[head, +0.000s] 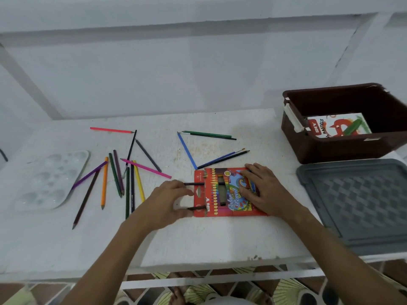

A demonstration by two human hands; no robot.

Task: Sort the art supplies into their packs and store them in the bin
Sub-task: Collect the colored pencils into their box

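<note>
Head view: flat glossy cardboard pencil pack (229, 192) under right hand (262, 190).

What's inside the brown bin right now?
Inside the brown bin a white oil pastels pack lies on the floor, its printed face up. The bin's near wall hides the pack's lower edge and the near floor, so anything there cannot be seen.

Loose pencils (123, 172) clutter the tabletop (198, 238) left of the hands. The stretch nearer than the hands lies open. To their right sit the grey lid (356, 203) and brown bin (343, 146).
</note>
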